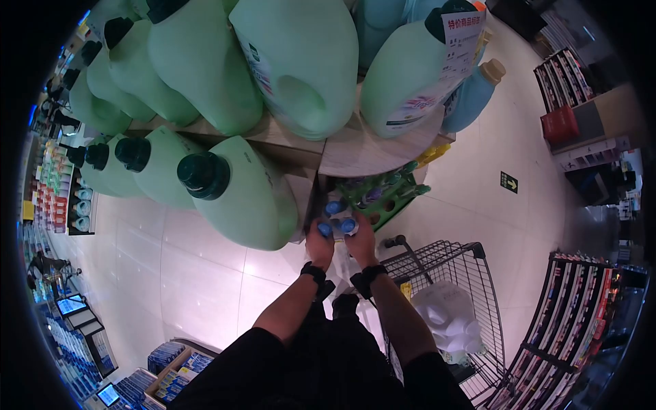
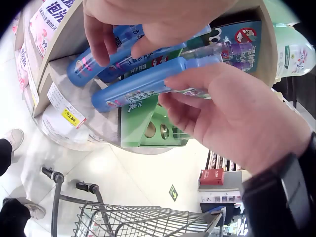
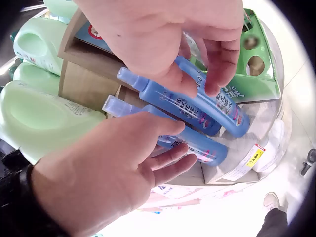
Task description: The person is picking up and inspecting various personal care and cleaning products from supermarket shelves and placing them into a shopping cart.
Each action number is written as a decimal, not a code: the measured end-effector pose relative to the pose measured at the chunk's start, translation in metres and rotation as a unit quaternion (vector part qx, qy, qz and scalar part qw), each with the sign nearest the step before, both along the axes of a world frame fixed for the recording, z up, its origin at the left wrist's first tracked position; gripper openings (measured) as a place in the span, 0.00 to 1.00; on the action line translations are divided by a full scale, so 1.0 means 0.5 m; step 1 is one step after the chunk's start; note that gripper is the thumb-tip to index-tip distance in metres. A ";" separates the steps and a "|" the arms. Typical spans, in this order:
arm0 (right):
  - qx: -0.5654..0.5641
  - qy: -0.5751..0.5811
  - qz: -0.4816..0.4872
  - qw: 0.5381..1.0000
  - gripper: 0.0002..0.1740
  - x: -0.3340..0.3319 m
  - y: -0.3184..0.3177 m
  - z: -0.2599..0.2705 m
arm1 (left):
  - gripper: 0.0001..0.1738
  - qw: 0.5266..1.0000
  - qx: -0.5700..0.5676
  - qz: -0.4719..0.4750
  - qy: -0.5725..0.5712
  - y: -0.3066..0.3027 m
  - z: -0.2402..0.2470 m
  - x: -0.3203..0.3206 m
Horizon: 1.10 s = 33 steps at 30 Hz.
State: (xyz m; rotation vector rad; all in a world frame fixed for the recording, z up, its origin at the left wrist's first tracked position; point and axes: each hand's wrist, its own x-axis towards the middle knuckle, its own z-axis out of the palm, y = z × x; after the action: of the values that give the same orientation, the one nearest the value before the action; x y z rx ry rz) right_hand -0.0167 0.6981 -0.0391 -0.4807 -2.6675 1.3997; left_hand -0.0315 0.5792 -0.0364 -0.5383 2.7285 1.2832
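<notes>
Three slim blue bottles stand close together on a low display shelf. In the head view mainly their tops, such as one blue cap (image 1: pixel 335 207), show between my hands. My left hand (image 1: pixel 319 244) pinches the left bottle (image 3: pixel 213 152) between thumb and fingers. On the other side, my right hand (image 1: pixel 362 244) grips the right bottle (image 2: pixel 140 85) near its upper part, thumb on one side and fingers on the other. The third bottle (image 3: pixel 168 102) stands between and behind these two. Beside the right bottle is a green carton (image 2: pixel 143 126) with round holes.
Large pale green jugs (image 1: pixel 294 61) crowd the shelves above and to the left. A yellow price tag (image 2: pixel 70 117) is on the shelf edge. A wire shopping cart (image 1: pixel 444 256) holding a white bundle (image 1: pixel 447 314) stands at my right. Slender clear-and-purple bottles (image 1: pixel 376 191) sit in the carton.
</notes>
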 end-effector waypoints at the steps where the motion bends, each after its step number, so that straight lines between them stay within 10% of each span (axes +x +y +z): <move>1: 0.007 -0.019 -0.026 0.999 0.37 0.012 -0.001 0.008 | 0.25 1.000 -0.009 0.005 -0.011 0.001 -0.004 -0.003; 9: -0.033 -0.082 -0.037 0.995 0.38 0.138 0.027 0.091 | 0.29 0.999 0.001 0.029 -0.035 0.000 -0.016 0.006; 17: -0.065 -0.150 -0.114 0.980 0.11 0.466 0.167 0.249 | 0.42 0.989 0.048 -0.021 -0.139 -0.058 -0.176 0.029; 25: -0.046 -0.368 -0.084 0.925 0.16 0.796 0.364 0.014 | 0.19 0.896 0.113 -0.232 -0.362 -0.048 -0.085 0.185; 33: -0.111 -0.437 -0.099 0.887 0.48 0.825 0.404 -0.292 | 0.17 0.803 -0.026 -0.441 -0.400 -0.067 -0.067 0.315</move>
State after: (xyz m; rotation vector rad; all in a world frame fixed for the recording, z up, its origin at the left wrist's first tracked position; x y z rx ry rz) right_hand 0.3959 0.8999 -0.1849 -1.7199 -2.8978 1.7119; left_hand 0.1259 0.5458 -0.0701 0.1956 1.8491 0.5302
